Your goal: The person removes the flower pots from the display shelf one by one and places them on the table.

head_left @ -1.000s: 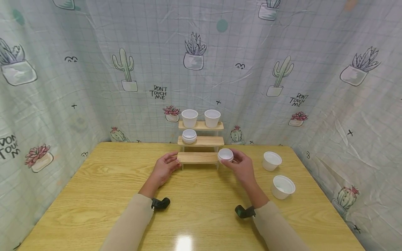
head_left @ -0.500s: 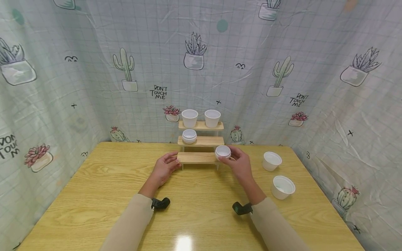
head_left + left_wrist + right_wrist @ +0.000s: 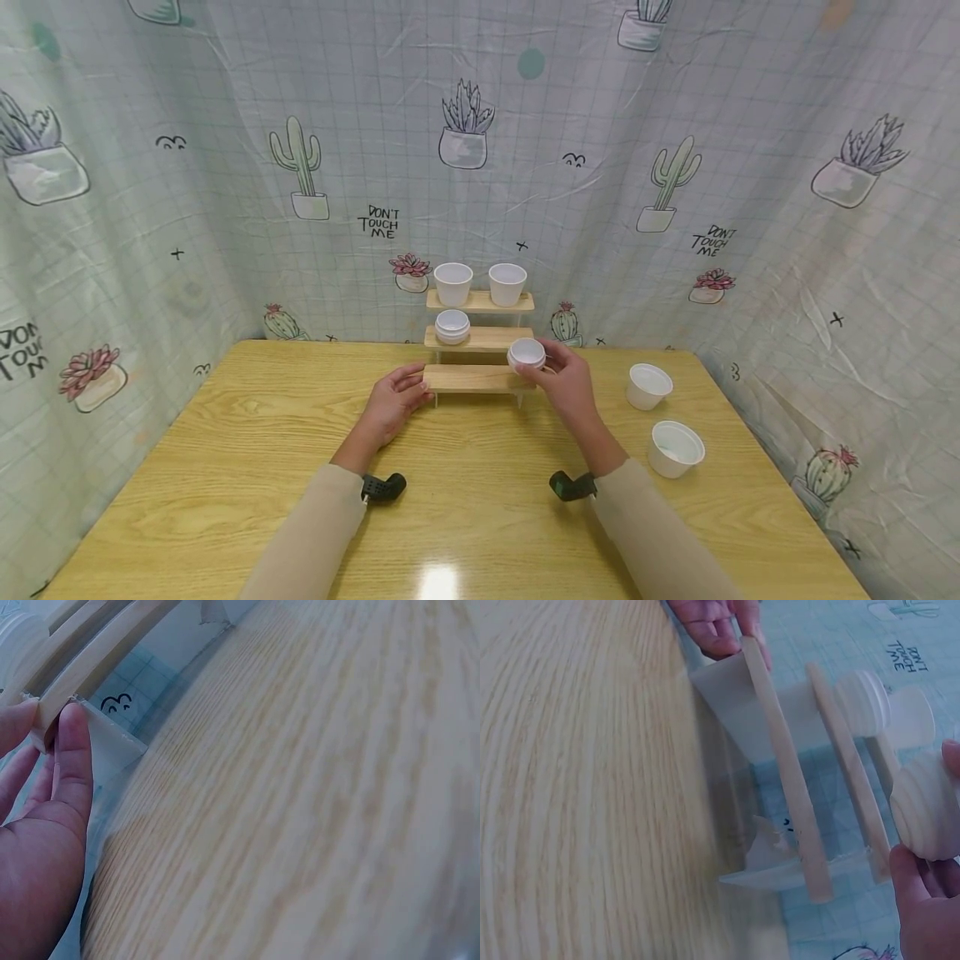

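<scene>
A three-tier wooden display stand [image 3: 472, 378] with pale side supports stands at the back of the table. My left hand [image 3: 394, 403] pinches the left end of its lowest board; in the left wrist view, thumb and fingers [image 3: 73, 754] lie on either side of that end. My right hand [image 3: 572, 385] holds a small white ribbed bowl [image 3: 527, 353] by its side, above the right part of the lower boards. In the right wrist view this bowl [image 3: 928, 808] is apart from the boards. Another ribbed bowl [image 3: 452, 327] sits on the left of the middle tier.
Two taller white cups [image 3: 453, 284] stand on the top tier. To the right, a white tub [image 3: 649, 386] and a second white tub [image 3: 676, 448] stand on the wooden table [image 3: 480, 525]. A cactus-print curtain [image 3: 345, 167] hangs behind and at both sides.
My right hand has carried the small bowl leftward and away from me, from beside the lowest board's right end toward the middle tier. My left hand has stayed on the board's end.
</scene>
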`<state>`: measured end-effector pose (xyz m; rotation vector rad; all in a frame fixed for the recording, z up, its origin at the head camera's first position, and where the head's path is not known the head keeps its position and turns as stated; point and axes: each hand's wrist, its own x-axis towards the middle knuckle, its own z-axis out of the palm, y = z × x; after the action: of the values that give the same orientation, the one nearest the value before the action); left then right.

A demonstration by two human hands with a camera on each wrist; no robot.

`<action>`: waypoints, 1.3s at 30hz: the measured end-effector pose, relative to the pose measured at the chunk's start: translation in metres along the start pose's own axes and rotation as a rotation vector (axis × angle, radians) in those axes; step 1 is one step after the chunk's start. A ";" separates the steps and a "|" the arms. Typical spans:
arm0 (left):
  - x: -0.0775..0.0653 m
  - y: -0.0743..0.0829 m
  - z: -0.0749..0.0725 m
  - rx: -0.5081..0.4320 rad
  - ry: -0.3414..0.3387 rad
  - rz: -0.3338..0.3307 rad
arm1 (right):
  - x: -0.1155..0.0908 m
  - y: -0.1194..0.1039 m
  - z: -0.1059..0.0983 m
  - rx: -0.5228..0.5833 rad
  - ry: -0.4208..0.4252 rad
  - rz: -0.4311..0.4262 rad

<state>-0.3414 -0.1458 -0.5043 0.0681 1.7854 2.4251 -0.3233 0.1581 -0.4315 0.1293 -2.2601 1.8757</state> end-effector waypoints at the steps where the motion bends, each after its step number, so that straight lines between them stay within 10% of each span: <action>1: 0.000 0.000 0.000 0.002 -0.002 -0.001 | 0.001 0.000 0.001 -0.001 -0.001 -0.001; 39: 0.003 -0.002 -0.002 0.004 -0.014 0.005 | 0.035 -0.010 0.019 0.001 -0.016 -0.031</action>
<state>-0.3440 -0.1467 -0.5070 0.0892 1.7862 2.4188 -0.3575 0.1394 -0.4180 0.1797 -2.2539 1.8673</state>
